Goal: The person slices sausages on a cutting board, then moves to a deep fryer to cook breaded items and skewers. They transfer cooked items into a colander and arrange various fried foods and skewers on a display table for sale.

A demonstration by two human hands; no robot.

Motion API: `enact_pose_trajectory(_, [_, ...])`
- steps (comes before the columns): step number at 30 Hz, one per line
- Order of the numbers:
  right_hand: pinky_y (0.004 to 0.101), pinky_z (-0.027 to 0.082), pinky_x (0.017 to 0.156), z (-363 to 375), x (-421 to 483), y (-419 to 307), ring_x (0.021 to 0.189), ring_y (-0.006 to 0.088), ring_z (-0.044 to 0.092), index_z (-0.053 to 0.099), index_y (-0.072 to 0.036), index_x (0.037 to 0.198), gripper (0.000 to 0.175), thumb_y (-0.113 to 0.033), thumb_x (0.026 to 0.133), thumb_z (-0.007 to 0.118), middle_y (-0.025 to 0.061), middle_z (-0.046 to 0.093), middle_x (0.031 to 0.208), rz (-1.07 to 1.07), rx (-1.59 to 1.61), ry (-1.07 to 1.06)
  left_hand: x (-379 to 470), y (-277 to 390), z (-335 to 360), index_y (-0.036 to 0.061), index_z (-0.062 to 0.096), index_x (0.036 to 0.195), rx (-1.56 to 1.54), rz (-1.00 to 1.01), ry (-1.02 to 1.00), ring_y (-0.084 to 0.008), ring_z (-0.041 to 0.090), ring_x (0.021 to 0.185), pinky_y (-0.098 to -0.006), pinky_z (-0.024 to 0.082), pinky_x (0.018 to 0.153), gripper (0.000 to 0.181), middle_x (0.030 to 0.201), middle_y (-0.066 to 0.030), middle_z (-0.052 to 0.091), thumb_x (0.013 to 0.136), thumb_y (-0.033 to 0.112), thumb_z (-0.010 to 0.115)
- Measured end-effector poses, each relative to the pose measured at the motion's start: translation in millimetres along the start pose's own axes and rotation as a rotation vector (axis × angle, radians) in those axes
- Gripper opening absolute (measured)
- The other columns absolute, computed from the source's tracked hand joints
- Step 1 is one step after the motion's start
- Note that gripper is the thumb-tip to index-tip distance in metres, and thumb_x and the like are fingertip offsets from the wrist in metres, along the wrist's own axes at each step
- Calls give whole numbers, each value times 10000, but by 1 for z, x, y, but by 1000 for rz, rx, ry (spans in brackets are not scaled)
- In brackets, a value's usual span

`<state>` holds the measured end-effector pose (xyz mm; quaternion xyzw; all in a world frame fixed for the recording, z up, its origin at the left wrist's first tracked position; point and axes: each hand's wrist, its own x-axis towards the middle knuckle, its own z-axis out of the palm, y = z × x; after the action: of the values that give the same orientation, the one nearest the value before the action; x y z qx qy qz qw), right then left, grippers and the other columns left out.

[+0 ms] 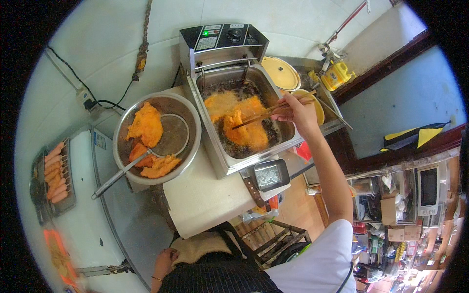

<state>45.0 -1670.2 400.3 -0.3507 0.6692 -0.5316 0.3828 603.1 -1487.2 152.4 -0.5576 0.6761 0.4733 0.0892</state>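
Observation:
My right hand (pixel 295 111) grips a pair of long wooden chopsticks (pixel 263 116) over the electric deep fryer (pixel 226 164). Their tips touch a breaded fried cutlet (pixel 244 128) in the dark, bubbling oil, beside another paler breaded piece (pixel 220 102). Left of the fryer stands a steel bowl (pixel 121 161) with several golden fried pieces (pixel 146 122) and a round long-handled skimmer (pixel 124 170) leaning over its rim. My left hand (pixel 167 258) hangs low by my waist, against a beige cloth (pixel 198 247); its fingers are partly hidden.
A green light glows on the fryer's control panel (pixel 223 36). A small metal pan (pixel 272 175) and a wooden-handled knife (pixel 254 191) lie at the counter's front. Skewered sausages (pixel 55 172) fill a tray at left. Behind my right arm are a yellow lid (pixel 281 72) and yellow jug (pixel 335 76).

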Motion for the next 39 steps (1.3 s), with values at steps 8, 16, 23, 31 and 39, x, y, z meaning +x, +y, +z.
enact_pose_trajectory(8, [296, 576, 550, 44, -24, 26, 625, 196, 656, 579, 58, 905, 228, -157, 963, 533, 140, 633, 759, -387, -296, -71, 0, 6, -3, 12, 644, 995, 98, 45, 18, -369, 600, 880, -445, 490, 754, 243, 949, -199, 632, 883, 228, 632])
enact_pose_trajectory(16, [320, 583, 542, -20, -36, 3, 650, 244, 674, 566, 54, 968, 221, -157, 969, 501, 149, 632, 795, -142, -54, 57, -8, 26, -11, -2, 642, 1002, 84, 9, 1, -383, 608, 895, -448, 491, 771, 250, 964, -211, 634, 883, 217, 620])
enact_pose_trajectory(23, [306, 573, 504, -41, 7, 53, 624, 317, 695, 548, 51, 909, 240, -188, 917, 537, 197, 646, 773, 123, 26, 233, -7, 31, -12, -10, 642, 981, 111, 68, -2, -393, 608, 876, -449, 491, 770, 258, 915, -219, 636, 887, 229, 615])
enact_pose_trajectory(31, [304, 561, 485, -48, 6, 43, 584, 288, 688, 552, 71, 877, 308, -229, 938, 522, 220, 658, 725, 68, 6, 317, -17, 40, -16, -9, 644, 979, 73, 75, 47, -361, 625, 830, -424, 500, 738, 263, 884, -215, 636, 897, 239, 614])
enact_pose_trajectory(39, [295, 567, 546, -19, -42, 39, 630, 215, 675, 575, 60, 929, 265, -193, 979, 514, 141, 653, 729, -177, -140, 145, -12, 32, -14, -9, 646, 951, 65, 104, 57, -359, 625, 829, -423, 501, 739, 253, 894, -211, 638, 894, 236, 616])
